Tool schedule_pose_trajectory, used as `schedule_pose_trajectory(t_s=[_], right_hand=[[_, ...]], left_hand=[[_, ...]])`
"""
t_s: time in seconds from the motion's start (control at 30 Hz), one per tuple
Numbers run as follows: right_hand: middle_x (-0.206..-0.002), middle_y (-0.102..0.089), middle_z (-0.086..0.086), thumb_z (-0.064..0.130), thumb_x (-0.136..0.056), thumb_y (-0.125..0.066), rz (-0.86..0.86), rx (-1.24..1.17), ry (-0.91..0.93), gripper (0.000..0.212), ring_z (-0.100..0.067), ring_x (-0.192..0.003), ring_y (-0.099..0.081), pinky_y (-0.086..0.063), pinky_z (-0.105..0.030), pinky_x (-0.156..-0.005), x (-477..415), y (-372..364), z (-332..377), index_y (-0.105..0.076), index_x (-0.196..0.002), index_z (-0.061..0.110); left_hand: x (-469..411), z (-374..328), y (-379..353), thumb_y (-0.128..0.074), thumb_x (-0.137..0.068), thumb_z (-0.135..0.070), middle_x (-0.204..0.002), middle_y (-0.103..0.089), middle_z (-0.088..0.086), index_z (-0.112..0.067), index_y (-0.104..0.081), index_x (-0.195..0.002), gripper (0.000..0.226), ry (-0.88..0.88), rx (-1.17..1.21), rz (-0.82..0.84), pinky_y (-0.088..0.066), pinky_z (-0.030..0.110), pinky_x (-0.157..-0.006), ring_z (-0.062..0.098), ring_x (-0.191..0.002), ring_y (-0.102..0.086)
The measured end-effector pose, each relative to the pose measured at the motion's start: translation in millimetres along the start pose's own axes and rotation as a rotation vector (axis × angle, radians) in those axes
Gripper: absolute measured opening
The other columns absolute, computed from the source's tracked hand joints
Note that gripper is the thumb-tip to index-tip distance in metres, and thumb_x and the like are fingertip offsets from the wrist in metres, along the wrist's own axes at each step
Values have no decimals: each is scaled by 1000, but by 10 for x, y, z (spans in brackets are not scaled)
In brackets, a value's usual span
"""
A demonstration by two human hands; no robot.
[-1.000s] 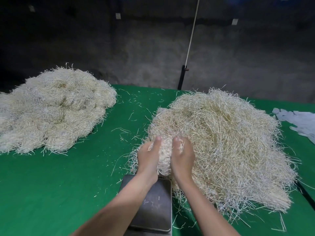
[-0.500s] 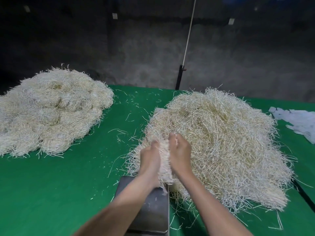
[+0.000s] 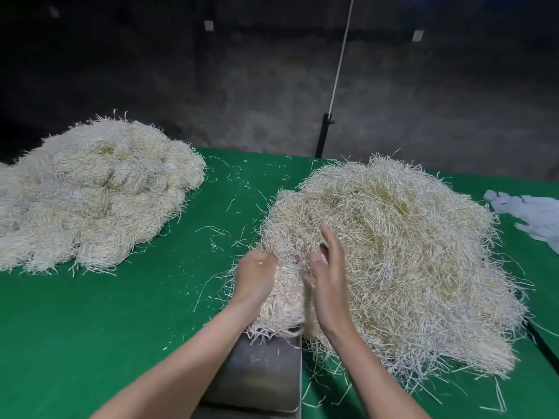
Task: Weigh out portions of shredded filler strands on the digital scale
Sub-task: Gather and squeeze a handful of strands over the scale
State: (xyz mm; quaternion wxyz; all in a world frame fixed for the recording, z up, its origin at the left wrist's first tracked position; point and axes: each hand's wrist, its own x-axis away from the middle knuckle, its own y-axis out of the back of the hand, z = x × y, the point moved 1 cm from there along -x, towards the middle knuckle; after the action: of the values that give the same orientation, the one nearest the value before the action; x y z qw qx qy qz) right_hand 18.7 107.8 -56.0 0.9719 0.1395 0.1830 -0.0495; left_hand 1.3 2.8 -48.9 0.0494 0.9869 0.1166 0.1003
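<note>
Since the frame half a second back, the right hand (image 3: 329, 276) has straightened its fingers and come off the clump that both hands were then squeezing; the left hand (image 3: 257, 276) now holds it alone. Nearest the viewer, at bottom centre of the frame, the grey metal platter of the digital scale (image 3: 260, 370) carries only a few stray bits. Just beyond its far edge hangs the pale cream bundle of shredded filler strands (image 3: 286, 297). The left hand's fingers curl round the bundle's upper part from the left, while the right hand is released, palm flat beside its right flank; whether it touches cannot be told. The bundle's ragged lower tips overlap the platter's far edge, but it is unclear whether they rest on it or hang just above.

Tangling looks like the main risk: the bundle's far side merges with the big loose heap of straw-coloured strands (image 3: 393, 252) at centre right, so lowering it may drag extra strands along and swell the portion. That heap's near fringe also lies just beside the platter's right edge, and anything leaning on the platter would likely falsify the reading. A one-handed hold may also shed strands onto the green felt table cover (image 3: 121, 313).

Farther off, at the left of the frame, a mound of rounded strand bundles (image 3: 90, 192) sits well apart from the scale. A pale crumpled cloth or glove (image 3: 532, 216) lies at the right edge, and a black post with a white rod (image 3: 325, 137) stands against the dark wall behind
</note>
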Motion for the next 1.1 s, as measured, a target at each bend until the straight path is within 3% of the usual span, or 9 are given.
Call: schedule_pose_trajectory(t_s=[0.13,0.23,0.37,0.53,0.77,0.97,1.03,1.07,1.1], right_hand=[[-139,-41,24,51,-97,-32,266,153,-67,27,1,-132,-34,-31,-16,-104,-22,-71,-6,-36,-122,61],[-135,-54,0,46,-97,-35,-4,-121,-323,40,-15,-125,-50,-40,-11,-92,-85,40,-191,-54,-125,25],[-120,-59,-2,45,-99,-31,-154,2,-326,35,-11,-96,-57,-44,-26,-84,-167,40,-172,-55,-110,23],[-90,-51,12,54,-90,-29,-69,262,39,32,-2,-78,-47,-37,-20,-69,226,-339,-42,-48,-93,29],[-53,-43,6,8,-97,-46,-251,-11,-188,38,-2,-42,-39,-29,-16,-43,0,-184,-114,-50,-60,16],[-62,-47,9,6,-98,-44,-175,-56,-268,39,-5,-55,-40,-41,-27,-56,-27,-180,-230,-48,-63,23],[-79,-51,14,12,-100,-40,-133,-134,-337,28,6,-65,-32,-27,-19,-61,-11,-110,-248,-52,-78,23],[-93,-53,17,18,-100,-39,-102,-205,-365,19,-4,-112,-34,-15,-23,-82,11,-91,-256,-55,-92,25],[-109,-53,20,30,-100,-39,-58,-297,-386,19,9,-103,-51,-27,-25,-83,26,-83,-244,-54,-111,31]], left_hand=[[-25,-107,-20,-50,-96,-31,-86,-58,3,-5,-56,-106,28,163,281,194,-54,30,-73,9,-76,-64],[-65,-118,103,-41,-95,-52,-107,-60,8,-9,-50,-114,48,111,229,186,-43,47,-100,28,-104,-58],[178,67,-42,-41,-81,-70,-143,-45,-1,-28,-40,-141,73,232,193,359,-38,51,-104,27,-130,-45],[-55,2,-99,-55,-95,-36,-57,-64,0,-11,-65,-79,31,305,544,-70,-47,20,-45,14,-49,-62],[103,39,-170,-41,-100,-38,-49,-51,2,-8,-53,-72,42,198,275,-42,-34,16,-37,11,-37,-47],[125,211,-154,-36,-101,-32,-55,-47,2,-8,-55,-80,37,335,155,40,-41,25,-49,14,-50,-48],[71,225,-109,-37,-99,-43,-49,-45,-3,-14,-51,-78,39,311,77,44,-37,24,-49,13,-50,-42],[29,187,-63,-39,-98,-47,-51,-46,-3,-19,-45,-73,38,275,72,13,-33,22,-46,12,-49,-40],[-20,167,-22,-42,-96,-48,-59,-48,-1,-24,-40,-71,35,231,80,-12,-33,21,-46,12,-52,-40]])
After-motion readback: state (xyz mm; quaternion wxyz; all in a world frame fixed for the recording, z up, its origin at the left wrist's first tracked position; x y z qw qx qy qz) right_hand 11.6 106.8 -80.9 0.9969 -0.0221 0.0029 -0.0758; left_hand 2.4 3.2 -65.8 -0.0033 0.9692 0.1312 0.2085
